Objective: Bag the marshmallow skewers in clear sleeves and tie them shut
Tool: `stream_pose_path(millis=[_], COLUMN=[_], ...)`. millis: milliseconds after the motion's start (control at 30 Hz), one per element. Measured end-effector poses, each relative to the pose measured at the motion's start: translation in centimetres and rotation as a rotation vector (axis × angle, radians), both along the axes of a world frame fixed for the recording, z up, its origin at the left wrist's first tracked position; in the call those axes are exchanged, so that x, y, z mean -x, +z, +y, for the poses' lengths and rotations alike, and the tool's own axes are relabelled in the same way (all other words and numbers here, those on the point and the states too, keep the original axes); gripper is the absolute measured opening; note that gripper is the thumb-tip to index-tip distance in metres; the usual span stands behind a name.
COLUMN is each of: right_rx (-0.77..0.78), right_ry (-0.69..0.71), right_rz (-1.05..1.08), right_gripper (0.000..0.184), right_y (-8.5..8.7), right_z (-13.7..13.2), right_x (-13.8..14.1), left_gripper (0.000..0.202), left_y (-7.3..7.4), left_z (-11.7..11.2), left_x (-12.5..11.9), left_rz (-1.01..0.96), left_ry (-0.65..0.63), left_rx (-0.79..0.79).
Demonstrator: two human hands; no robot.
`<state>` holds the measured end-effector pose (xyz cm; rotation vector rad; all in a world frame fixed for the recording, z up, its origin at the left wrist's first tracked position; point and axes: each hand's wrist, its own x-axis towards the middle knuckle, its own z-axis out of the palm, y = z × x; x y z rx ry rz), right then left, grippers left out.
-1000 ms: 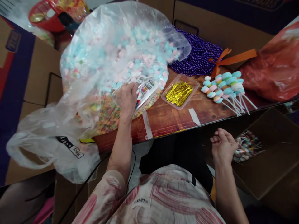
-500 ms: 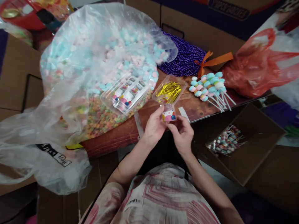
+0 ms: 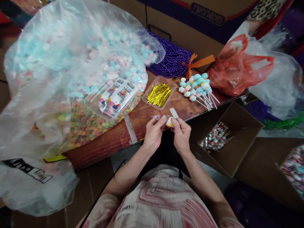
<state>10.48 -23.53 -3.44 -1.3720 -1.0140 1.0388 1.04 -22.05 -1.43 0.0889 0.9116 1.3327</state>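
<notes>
Between my two hands, just off the table's front edge, is a small clear plastic bag [image 3: 169, 122] with a colourful printed end. My left hand [image 3: 153, 133] pinches its clear part between thumb and fingers. The printed part is gripped by my right hand [image 3: 182, 134], thumb on top. What the bag may contain is hidden. Just beyond the hands, gold twist ties [image 3: 159, 95] lie in a clear plastic tray [image 3: 174, 86]. A stack of printed bags [image 3: 118, 95] fills another clear tray to the left. Candy sticks [image 3: 196, 86] with pastel pieces lie to the right.
A large clear bag of pastel candies [image 3: 95, 60] covers the table's left side. Purple bead strings [image 3: 171, 55] and an orange-red plastic bag [image 3: 234, 71] stand behind. Below right, a cardboard box [image 3: 239, 142] holds wrapped candy sticks [image 3: 217, 137]. Another person's arm shows at upper right.
The bag has been drawn closer to my body and turned sideways, away from the twist-tie tray. My view has shifted to the right.
</notes>
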Motion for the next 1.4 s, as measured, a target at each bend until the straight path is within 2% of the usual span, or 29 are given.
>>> stream_pose_path(millis=[100,233,367,467,600,700,767,867,967,1033,1100,1200,1300,1400], right_rx=[-0.017,-0.057,-0.054,-0.043,-0.037,-0.035,-0.049,-0.094,-0.153,-0.133,-0.092,-0.065,-0.028,-0.018], right_ry=[0.039,0.192,0.202,0.182,0.228,0.276,0.241,0.066,-0.173,-0.266,-0.270,-0.249,-0.245,-0.234], right_rz=[-0.038,-0.103,-0.131,-0.109,-0.103,-0.158,-0.226,-0.406,-0.754,-0.991,-1.149,-1.246,-1.256,-1.160], right_gripper=[0.044,0.044,0.036,0.042,0.050,0.053,0.053,0.047,0.031,0.019,0.017,0.018,0.017,0.017], right_y=[0.5,1.1,1.3,1.3,1.5,1.5,1.4,0.6,-0.5,-1.4,-2.1,-2.7,-2.7,-2.5], right_z=[0.3,0.8,1.2,1.4,1.6,1.9,2.4,3.9,6.0,7.3,8.3,9.4,9.7,8.9], right_x=[-0.1,-1.3,-1.9,-1.7,-1.8,-2.4,-3.0,-4.7,-7.4,-9.1,-10.3,-11.1,-11.1,-10.9], left_gripper=[0.029,0.025,0.029,0.032,0.032,0.028,0.027,0.028,0.030,0.033,0.036,0.036,0.031,0.027], left_y=[0.2,0.1,-0.4,-0.7,-0.7,-0.6,-0.6,-0.8,-1.1,-1.3,-1.4,-1.4,-1.4,-1.4], left_z=[0.0,0.4,0.7,0.6,0.7,1.0,1.2,1.5,1.9,2.1,2.3,2.5,2.7,2.8], left_x=[0.1,1.4,1.8,1.4,1.7,2.1,2.1,1.8,2.1,2.4,2.7,2.9,2.9,3.2], left_rz=[-0.026,0.004,0.102,0.150,0.089,0.114,0.161,0.195,0.177,0.154,0.119,0.057,0.024,0.016], left_ry=[0.001,-0.033,0.107,0.185,0.125,0.104,0.147,0.239,0.284,0.279,0.250,0.217,0.200,0.195], left_rx=[-0.020,-0.018,-0.047,-0.072,-0.046,-0.024,-0.033,-0.026,0.008,0.031,0.060,0.122,0.169,0.192])
